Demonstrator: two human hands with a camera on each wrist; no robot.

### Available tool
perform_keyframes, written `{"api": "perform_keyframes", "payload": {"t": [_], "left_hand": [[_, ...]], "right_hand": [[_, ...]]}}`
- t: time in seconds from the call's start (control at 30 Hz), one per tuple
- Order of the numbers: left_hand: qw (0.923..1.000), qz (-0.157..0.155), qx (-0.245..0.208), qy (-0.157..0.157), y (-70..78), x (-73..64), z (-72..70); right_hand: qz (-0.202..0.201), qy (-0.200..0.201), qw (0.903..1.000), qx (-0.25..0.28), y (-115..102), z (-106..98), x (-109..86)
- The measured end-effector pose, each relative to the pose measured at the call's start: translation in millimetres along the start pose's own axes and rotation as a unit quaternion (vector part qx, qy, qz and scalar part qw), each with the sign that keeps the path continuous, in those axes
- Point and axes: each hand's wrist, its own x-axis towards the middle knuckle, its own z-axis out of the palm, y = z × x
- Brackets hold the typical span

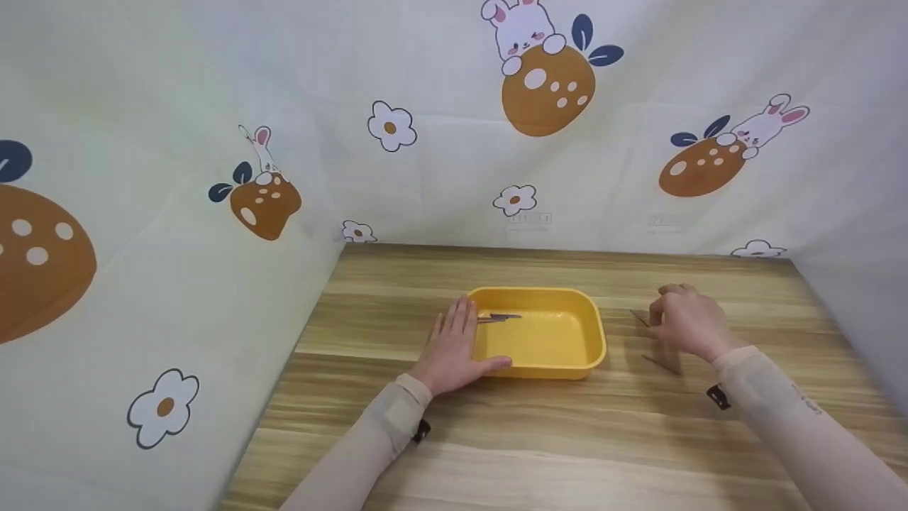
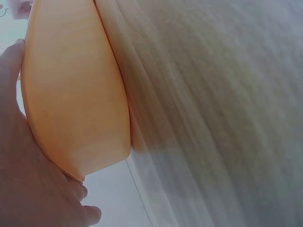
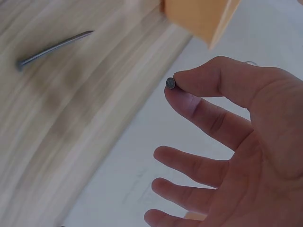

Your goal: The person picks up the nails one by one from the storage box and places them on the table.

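A yellow plastic tray [image 1: 543,348] sits on the wooden table. My left hand [image 1: 454,358] rests over its left rim, fingers straight along the side and thumb at the front edge; the tray's outer wall [image 2: 75,90] fills much of the left wrist view. Several nails [image 1: 502,317] lie inside the tray near the left hand's fingers. To the right of the tray, my right hand [image 1: 688,323] pinches a nail [image 3: 170,83] between thumb and index finger, its round head facing the camera. Another loose nail [image 1: 661,365] lies on the table just below that hand.
The wooden table [image 1: 553,447] meets a pale cloth wall [image 1: 440,177] printed with rabbits, flowers and brown strawberries at the back. Similar cloth hangs at the left and right sides. Dark bands show at both wrists.
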Motion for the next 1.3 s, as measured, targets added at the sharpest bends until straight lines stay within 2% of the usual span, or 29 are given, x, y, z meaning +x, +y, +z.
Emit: {"api": "perform_keyframes", "payload": {"t": [0.33,0.53,0.67,0.87,1.3], "left_hand": [[1.0,-0.001,-0.009,-0.003,-1.9,2.1,0.0],[0.9999,-0.005,-0.011,-0.006,-1.5,1.7,-0.6],[0.9999,-0.007,-0.009,-0.005,-0.8,1.1,-0.4],[1.0,-0.006,-0.005,-0.001,-0.4,0.5,0.4],[1.0,-0.001,0.0,0.001,-1.8,1.5,2.2]], "right_hand": [[0.047,-0.031,0.9984,0.009,26.8,12.9,-10.4],[0.054,-0.052,0.9971,0.003,35.9,22.9,-15.1],[0.052,-0.06,0.9969,0.003,37.6,27.5,-17.7],[0.043,-0.049,0.9978,-0.01,36.5,31.2,-20.8],[0.043,-0.046,0.998,-0.008,32.7,28.3,-22.8]]}}
